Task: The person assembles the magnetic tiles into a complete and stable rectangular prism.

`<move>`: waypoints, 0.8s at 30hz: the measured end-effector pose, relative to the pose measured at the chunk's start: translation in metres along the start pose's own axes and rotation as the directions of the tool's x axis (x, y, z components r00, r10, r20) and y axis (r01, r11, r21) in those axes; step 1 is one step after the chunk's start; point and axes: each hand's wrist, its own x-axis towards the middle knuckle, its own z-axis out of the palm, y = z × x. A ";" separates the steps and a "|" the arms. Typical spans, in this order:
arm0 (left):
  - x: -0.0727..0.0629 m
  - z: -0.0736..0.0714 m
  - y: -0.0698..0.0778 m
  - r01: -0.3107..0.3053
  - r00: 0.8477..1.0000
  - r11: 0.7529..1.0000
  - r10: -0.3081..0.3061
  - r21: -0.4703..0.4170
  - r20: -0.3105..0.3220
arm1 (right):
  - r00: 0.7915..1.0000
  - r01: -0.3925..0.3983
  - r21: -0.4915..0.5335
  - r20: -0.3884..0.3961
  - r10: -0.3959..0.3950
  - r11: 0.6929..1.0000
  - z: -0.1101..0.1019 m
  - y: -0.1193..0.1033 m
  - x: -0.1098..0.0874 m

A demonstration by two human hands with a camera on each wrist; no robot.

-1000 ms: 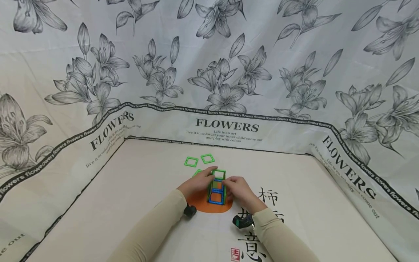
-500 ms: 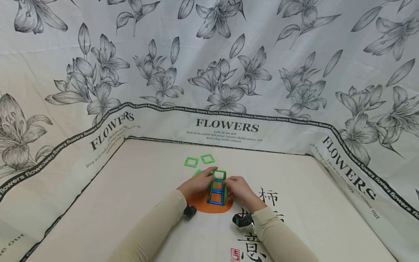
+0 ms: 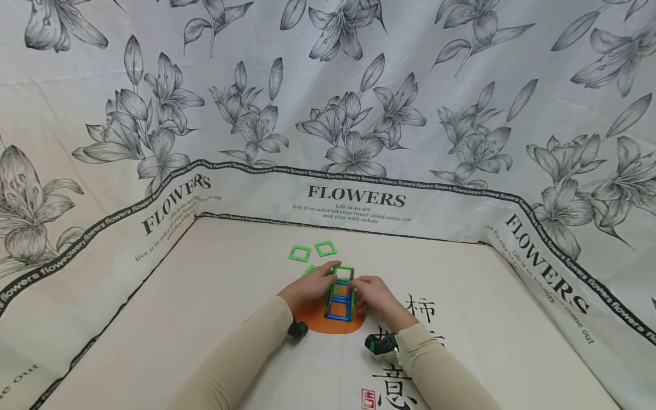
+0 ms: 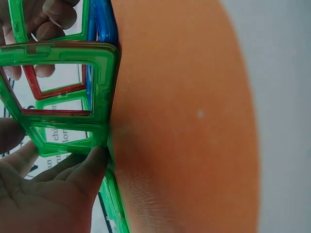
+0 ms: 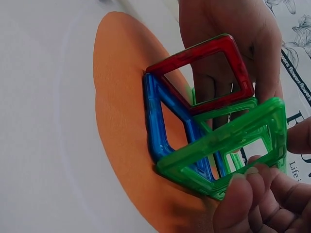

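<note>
A small structure of square magnetic tiles stands partly on an orange printed disc (image 3: pixel 318 326). Its green tile (image 4: pixel 109 82) and a blue tile (image 4: pixel 104 22) show in the left wrist view. A red tile (image 5: pixel 238 63) leans up in the right wrist view. My left hand (image 3: pixel 311 283) holds the structure's far left side, its fingers against the green frames. Across from it, my right hand (image 3: pixel 376 299) pinches a green tile (image 5: pixel 223 141) with curled fingers. Some fingertips are hidden behind the frames.
Loose green magnetic tiles (image 3: pixel 299 253) lie beyond the left hand, one partly covered by it. Black printed characters (image 3: pixel 420 308) mark the white cloth (image 3: pixel 205 319) at right. A flower-patterned curtain (image 3: pixel 359 136) surrounds the far side and both flanks.
Both hands stay at the structure with almost no visible movement. The whole head view has shifted very slightly.
</note>
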 end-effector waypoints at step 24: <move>-0.019 -0.007 0.007 -0.016 1.000 0.982 0.019 0.187 -0.014 | 0.971 0.068 -0.345 -0.194 -0.142 0.936 -0.022 -0.013 0.022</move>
